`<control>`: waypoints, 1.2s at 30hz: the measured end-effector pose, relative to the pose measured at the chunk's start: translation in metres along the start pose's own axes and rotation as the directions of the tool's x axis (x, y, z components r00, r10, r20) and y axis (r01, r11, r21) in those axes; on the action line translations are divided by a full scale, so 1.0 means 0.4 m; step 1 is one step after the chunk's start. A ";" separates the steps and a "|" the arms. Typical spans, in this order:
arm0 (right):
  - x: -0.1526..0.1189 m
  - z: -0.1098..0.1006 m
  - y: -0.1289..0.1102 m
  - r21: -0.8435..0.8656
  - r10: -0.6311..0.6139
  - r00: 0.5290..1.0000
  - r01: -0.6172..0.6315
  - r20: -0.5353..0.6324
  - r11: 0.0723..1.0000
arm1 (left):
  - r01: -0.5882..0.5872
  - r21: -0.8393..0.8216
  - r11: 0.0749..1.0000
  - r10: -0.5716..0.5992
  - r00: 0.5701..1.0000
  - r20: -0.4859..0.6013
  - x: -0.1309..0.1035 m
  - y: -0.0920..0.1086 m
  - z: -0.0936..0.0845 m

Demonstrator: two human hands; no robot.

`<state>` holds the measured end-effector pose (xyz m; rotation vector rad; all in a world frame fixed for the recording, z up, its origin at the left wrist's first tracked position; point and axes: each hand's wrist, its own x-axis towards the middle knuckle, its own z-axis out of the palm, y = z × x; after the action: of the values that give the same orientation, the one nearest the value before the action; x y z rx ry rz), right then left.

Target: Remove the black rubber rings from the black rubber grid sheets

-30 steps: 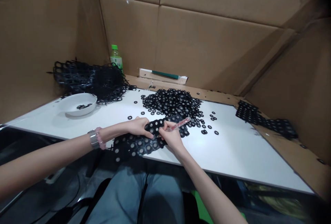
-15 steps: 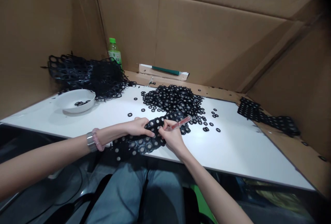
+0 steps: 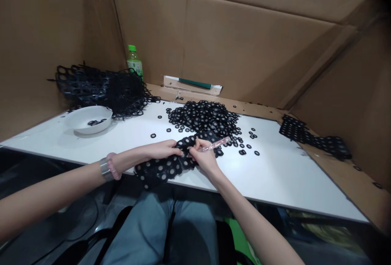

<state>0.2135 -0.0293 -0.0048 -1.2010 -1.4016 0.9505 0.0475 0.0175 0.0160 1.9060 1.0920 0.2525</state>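
A black rubber sheet [image 3: 160,170] with rows of pale round spots lies across the table's front edge, its near end drooping over. My left hand [image 3: 165,149] is closed on the sheet's upper edge, thumb on top. In a writing grip, my right hand [image 3: 204,157] holds a slim pen-like tool [image 3: 215,144] with a clear, reddish barrel. Its tip is hidden by my fingers, close to the sheet and my left thumb. Just behind the sheet rises a heap of small black rings [image 3: 204,116], with several loose rings [image 3: 242,152] to its right.
At the left, a white bowl [image 3: 77,123] contains a few rings, before a tangle of black perforated webbing [image 3: 100,85]. A green-capped bottle [image 3: 135,62] stands behind. More spotted black strips [image 3: 314,138] lie at right. Cardboard walls [image 3: 244,49] enclose the white table [image 3: 284,183]; a green-handled tool [image 3: 195,83] rests at the back.
The sheet has shifted and folded slightly between my hands, its drooping end moving a little right. My right hand and the pen-like tool have tilted slightly. Both grips stay closed.
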 end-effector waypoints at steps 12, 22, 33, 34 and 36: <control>-0.003 -0.011 0.015 0.135 0.023 1.000 -0.024 0.004 0.991 | -0.114 -0.093 0.989 0.125 0.985 0.123 -0.005 0.017 0.016; -0.011 -0.009 0.000 -0.026 -0.042 0.999 0.043 0.030 0.999 | -0.145 -0.167 0.975 0.157 0.986 0.063 -0.008 0.009 0.018; -0.014 -0.007 0.008 -0.154 -0.109 0.991 0.120 0.077 0.981 | -0.152 -0.223 0.963 0.166 0.985 0.043 -0.012 0.011 0.023; -0.015 -0.005 0.007 -0.189 -0.135 0.988 0.148 0.082 0.971 | -0.148 -0.235 0.961 0.163 0.986 0.044 -0.012 0.011 0.023; -0.017 -0.001 0.004 -0.237 -0.173 0.980 0.192 0.098 0.952 | -0.131 -0.253 0.958 0.145 0.989 0.037 -0.011 0.009 0.023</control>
<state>0.2142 -0.0357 -0.0074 -1.1989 -1.6990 0.7146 0.0519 0.0078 0.0144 1.7521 0.8481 0.3950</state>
